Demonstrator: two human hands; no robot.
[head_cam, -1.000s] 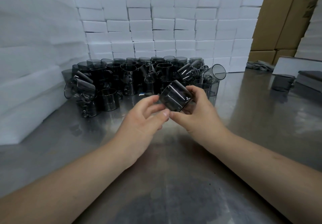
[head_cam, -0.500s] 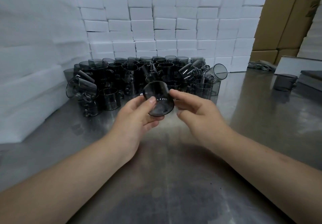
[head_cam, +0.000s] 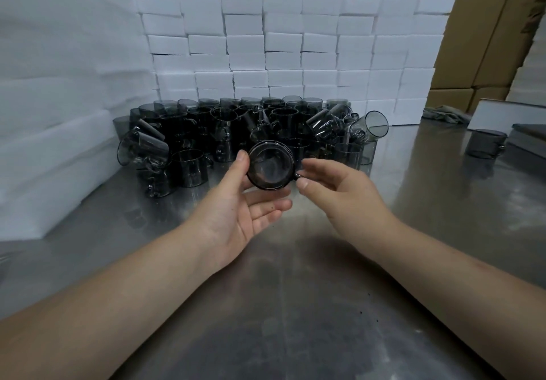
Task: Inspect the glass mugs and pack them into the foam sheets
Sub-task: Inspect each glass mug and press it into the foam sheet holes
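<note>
A smoky grey glass mug (head_cam: pixel 269 164) is held above the steel table, its round mouth facing me. My left hand (head_cam: pixel 236 202) cradles it, thumb on the left rim and fingers under it. My right hand (head_cam: pixel 339 193) pinches the mug's small handle at its right side with thumb and fingers. Behind them stands a heap of several identical dark mugs (head_cam: pixel 224 131), some upright, some tipped. White foam sheets (head_cam: pixel 53 113) are stacked at the left, and a wall of white foam blocks (head_cam: pixel 295 51) runs along the back.
The steel table (head_cam: pixel 295 305) stretches toward me. A single mug (head_cam: pixel 484 143) stands at the right by a white box (head_cam: pixel 502 113) and a dark tray. A grey cloth (head_cam: pixel 443 113) lies at the back right. Cardboard cartons (head_cam: pixel 487 25) rise behind.
The mug was turned from lying sideways to mouth facing me. My left hand opened beneath it and my right hand shifted to the handle on the right.
</note>
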